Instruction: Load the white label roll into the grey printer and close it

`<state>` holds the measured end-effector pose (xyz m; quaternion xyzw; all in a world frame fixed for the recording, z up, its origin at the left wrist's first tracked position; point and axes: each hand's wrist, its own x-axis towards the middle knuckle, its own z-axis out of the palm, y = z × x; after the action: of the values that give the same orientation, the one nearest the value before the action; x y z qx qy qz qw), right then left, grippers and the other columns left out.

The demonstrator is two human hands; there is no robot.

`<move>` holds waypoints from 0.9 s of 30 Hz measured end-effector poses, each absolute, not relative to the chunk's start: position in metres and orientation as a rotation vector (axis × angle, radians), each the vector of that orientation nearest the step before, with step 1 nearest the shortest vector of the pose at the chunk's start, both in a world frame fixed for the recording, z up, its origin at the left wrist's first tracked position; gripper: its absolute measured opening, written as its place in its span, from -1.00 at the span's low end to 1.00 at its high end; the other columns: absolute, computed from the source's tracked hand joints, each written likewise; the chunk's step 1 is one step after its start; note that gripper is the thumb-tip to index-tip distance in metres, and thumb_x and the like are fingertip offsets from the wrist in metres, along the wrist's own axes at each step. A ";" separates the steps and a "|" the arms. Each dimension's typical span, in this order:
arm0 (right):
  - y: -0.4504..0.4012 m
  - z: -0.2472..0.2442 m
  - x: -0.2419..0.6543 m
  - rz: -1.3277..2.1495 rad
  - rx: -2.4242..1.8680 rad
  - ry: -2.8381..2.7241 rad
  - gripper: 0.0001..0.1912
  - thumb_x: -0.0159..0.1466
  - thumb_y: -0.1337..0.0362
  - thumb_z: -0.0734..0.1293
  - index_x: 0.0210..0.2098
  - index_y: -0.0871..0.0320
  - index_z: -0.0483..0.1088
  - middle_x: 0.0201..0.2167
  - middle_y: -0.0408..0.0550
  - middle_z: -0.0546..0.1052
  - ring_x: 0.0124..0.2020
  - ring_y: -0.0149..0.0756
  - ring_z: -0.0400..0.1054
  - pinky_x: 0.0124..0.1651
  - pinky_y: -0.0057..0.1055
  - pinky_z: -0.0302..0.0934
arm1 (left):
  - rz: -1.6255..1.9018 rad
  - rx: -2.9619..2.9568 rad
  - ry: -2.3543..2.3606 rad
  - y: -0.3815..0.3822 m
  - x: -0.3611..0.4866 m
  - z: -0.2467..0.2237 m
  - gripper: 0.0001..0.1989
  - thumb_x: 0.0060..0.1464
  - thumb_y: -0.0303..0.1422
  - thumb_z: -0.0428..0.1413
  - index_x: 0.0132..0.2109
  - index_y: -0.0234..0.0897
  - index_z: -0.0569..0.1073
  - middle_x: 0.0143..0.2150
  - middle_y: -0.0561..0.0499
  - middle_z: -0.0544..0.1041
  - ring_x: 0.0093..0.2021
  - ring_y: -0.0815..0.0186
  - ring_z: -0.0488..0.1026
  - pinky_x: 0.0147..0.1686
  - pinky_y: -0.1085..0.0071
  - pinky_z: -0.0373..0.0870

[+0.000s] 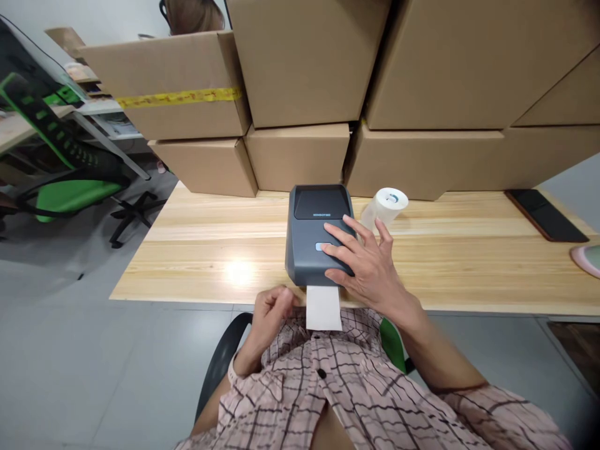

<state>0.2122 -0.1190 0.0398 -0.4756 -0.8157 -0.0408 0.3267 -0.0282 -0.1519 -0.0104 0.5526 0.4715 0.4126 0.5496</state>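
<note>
A dark grey label printer [304, 250] stands on the wooden table, with a white paper strip [324, 308] hanging from its front edge. My right hand [368, 265] lies over the printer's right side, fingers spread, one fingertip at the light button on its top. Curled closed at the table's front edge, left of the paper strip, is my left hand [272, 312]; whether something is inside it is hidden. Behind my right hand stands a roll of white labels [390, 203], close to the printer's right side.
Stacked cardboard boxes [300, 156] line the back of the wooden table [187, 250]. A dark phone [546, 215] and a pink-rimmed object [585, 259] lie at the right. A green chair [75, 194] and a person's head [194, 15] show beyond.
</note>
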 end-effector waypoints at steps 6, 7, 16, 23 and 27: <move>-0.120 0.025 0.216 0.101 -1.124 -2.042 -0.53 0.49 -0.14 0.13 0.17 -0.06 0.41 0.45 -0.02 0.29 0.51 0.05 0.05 0.48 0.26 -0.14 | 1.443 1.301 1.262 -0.130 -0.029 0.000 -0.69 0.32 -0.11 0.11 -0.14 -0.23 0.60 -0.22 -0.03 0.58 -0.25 0.31 0.47 -0.27 0.42 0.40; -0.121 0.021 0.218 0.142 -1.098 -1.983 -0.49 0.49 -0.16 0.11 0.25 -0.08 0.35 0.50 -0.03 0.19 0.52 0.05 0.01 0.47 0.25 -0.09 | 1.467 1.294 1.267 -0.125 -0.029 0.002 -0.70 0.32 -0.11 0.12 -0.08 -0.23 0.59 -0.14 -0.06 0.60 -0.18 0.29 0.50 -0.23 0.41 0.43; -0.073 0.070 0.225 0.060 -0.927 -1.835 -0.24 0.42 -0.32 0.00 0.50 -0.21 -0.06 0.58 -0.12 -0.05 0.56 0.13 -0.13 0.50 0.30 -0.13 | 1.336 1.267 1.203 -0.040 -0.033 0.013 -0.72 0.12 -0.23 0.24 -0.06 -0.25 0.53 -0.05 -0.11 0.60 -0.04 0.22 0.55 -0.13 0.33 0.48; 0.031 0.132 0.224 0.112 -0.997 -1.601 -0.32 0.49 -0.23 -0.05 0.42 -0.01 0.04 0.32 0.03 0.39 0.40 -0.08 0.23 0.42 0.04 0.11 | 0.984 1.441 0.967 -0.003 -0.007 0.014 -0.18 0.01 -0.18 0.33 0.38 -0.23 0.27 0.43 -0.22 0.31 0.43 -0.06 0.21 0.29 0.06 0.33; 0.061 0.149 0.228 0.110 -1.128 -1.578 -0.33 0.49 -0.21 0.01 0.42 0.00 0.03 0.31 0.03 0.40 0.28 -0.08 0.36 0.40 0.04 0.13 | 0.970 1.440 0.938 0.002 0.000 0.005 -0.03 -0.04 -0.23 0.35 0.46 -0.20 0.14 0.45 -0.20 0.27 0.41 -0.04 0.23 0.24 0.12 0.40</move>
<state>0.2279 0.0609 0.1487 -0.4793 -0.6708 0.0466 0.5640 0.0003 0.0017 0.0049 0.6087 0.3965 0.4100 0.5515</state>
